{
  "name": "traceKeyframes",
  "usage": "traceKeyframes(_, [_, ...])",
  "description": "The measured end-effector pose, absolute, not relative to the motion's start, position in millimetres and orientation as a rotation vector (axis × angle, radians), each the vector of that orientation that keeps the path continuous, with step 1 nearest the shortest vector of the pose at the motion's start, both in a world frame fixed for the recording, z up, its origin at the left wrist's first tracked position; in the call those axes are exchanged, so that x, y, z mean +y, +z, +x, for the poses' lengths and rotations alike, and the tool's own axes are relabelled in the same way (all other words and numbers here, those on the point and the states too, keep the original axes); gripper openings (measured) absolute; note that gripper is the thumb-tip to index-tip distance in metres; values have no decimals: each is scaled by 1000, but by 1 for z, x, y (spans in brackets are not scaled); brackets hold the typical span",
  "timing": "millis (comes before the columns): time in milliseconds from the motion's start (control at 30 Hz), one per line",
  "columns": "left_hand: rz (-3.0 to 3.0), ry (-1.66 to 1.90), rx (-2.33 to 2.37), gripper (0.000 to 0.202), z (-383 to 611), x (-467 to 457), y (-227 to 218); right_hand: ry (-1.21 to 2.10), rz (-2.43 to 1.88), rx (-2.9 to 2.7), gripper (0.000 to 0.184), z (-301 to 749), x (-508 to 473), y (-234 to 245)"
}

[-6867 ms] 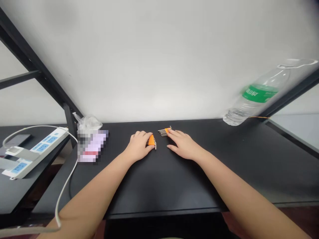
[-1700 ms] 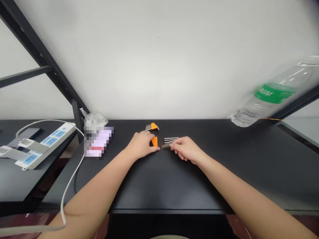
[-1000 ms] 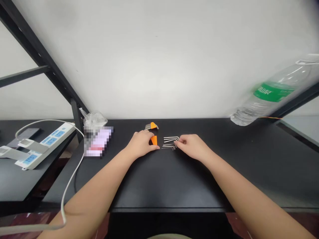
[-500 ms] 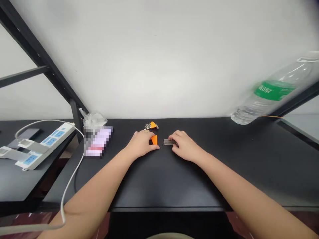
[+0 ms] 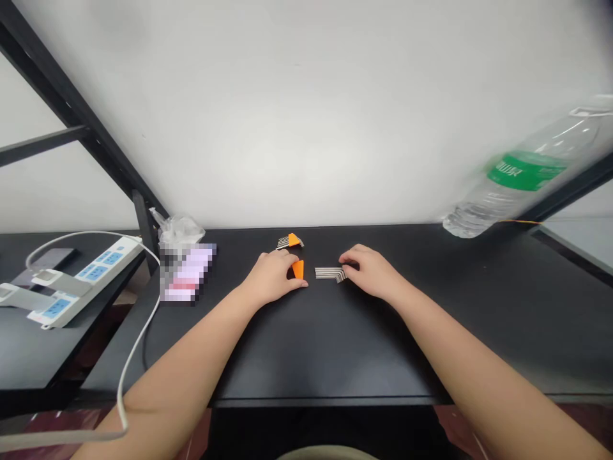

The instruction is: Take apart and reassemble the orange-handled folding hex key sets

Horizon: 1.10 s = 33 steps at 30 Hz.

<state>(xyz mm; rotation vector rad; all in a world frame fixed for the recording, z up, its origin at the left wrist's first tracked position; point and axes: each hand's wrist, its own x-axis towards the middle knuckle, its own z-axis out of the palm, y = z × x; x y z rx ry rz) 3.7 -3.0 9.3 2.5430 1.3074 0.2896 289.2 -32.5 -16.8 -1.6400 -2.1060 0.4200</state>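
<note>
My left hand (image 5: 274, 278) is closed around a small orange hex key holder (image 5: 298, 269), with thumb and fingers on its sides. To its right, a row of silver L-shaped hex keys (image 5: 328, 273) lies side by side on the black table, long arms pointing left. My right hand (image 5: 371, 271) is at their bent ends, fingers curled and thumb and fingertip pinched at the outermost key. The fingertips partly cover that end. Behind my left hand lies a second orange holder (image 5: 294, 239) with several hex keys in it.
A phone-like pixelated item (image 5: 189, 275) and a crumpled clear plastic bag (image 5: 179, 231) lie at the left. A white power strip (image 5: 90, 281) and a white cable (image 5: 138, 338) are farther left. A clear bottle with green label (image 5: 524, 171) stands back right, near the wall (image 5: 306, 128).
My right hand has shifted right along the row of hex keys, uncovering their bent ends. My left hand keeps the orange holder in nearly the same place.
</note>
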Motion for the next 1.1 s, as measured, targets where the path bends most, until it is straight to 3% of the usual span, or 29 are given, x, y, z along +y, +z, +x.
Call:
traceKeyframes(267, [2532,302,1300,41,4,-4,11,401,-1864,-2122,3,293,-33,-15])
traceKeyframes(400, [2508,351,1243,40,4,-5,11,472,-1999,-2025,7,299,-34,-13])
traceKeyframes(533, [2501,386,1174,38,4,-6,11,576,-1846,-1965,21,300,-35,-6])
traceKeyframes(800, [2490,387,1144,39,8,-9,14,513,-1325,-2071,24,278,-49,9])
traceKeyframes(1100, [2532,385,1111,39,7,-10,15,423,-1258,-2190,28,274,-54,12])
